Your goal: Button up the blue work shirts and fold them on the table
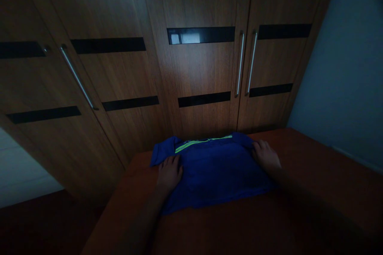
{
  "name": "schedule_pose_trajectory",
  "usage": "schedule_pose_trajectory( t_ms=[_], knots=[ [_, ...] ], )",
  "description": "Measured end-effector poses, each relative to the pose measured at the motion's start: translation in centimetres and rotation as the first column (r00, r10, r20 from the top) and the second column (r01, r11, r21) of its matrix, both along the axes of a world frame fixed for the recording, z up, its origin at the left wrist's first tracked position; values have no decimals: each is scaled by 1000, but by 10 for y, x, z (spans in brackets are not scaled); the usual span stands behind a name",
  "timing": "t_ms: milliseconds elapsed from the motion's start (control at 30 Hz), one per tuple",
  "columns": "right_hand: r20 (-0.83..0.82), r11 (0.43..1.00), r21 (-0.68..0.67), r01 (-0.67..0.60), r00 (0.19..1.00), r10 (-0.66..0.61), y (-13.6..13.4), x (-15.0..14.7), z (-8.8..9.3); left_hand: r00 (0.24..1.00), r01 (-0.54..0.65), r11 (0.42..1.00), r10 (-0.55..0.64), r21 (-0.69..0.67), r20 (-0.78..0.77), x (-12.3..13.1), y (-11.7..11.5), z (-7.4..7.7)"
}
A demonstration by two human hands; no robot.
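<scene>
One blue garment (215, 171) lies folded flat on the worktop (314, 175), close to the worktop's far edge. A single yellow-green stripe (203, 142) runs along the garment's far side. Both of the person's hands rest on the garment. The left hand (169, 173) lies on its left edge, palm down with the fingers spread flat and pointing away from the person. The right hand (265, 155) lies on its right edge in the same way. Neither hand is closed on the cloth; both lie flat and loose on top of it.

Nothing else lies on the worktop. Bare wood stretches to the right of the garment and on its near side, with a narrower strip to its left before the worktop's left edge. Beyond the garment, just past the far edge, stands a wooden wardrobe (119, 75) with closed doors and dark horizontal bands. It has three long metal bar handles: one (78, 77) far to the garment's left, and a pair (239, 63) (251, 61) side by side above the garment's right end. A plain grey wall (344, 79) rises to the right of the garment. The light is dim and fine detail of the cloth is hard to make out.
</scene>
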State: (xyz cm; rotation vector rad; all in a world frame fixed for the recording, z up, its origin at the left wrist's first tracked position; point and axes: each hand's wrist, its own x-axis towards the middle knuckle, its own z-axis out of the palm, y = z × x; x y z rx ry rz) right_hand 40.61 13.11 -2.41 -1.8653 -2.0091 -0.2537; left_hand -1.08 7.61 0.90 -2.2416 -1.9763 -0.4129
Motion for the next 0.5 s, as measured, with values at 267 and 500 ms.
schedule_pose_trajectory(
  t_ms=[267, 500],
  knots=[
    [-25, 984, -78, 161, 986, -163, -6, 10, 0, 998, 35, 997, -38, 61, 47, -2, 10, 8],
    [-94, 998, -51, -30, 995, 25, 6, 24, -7, 972, 169, 979, -185, 116, 143, -13, -1, 25]
  ],
)
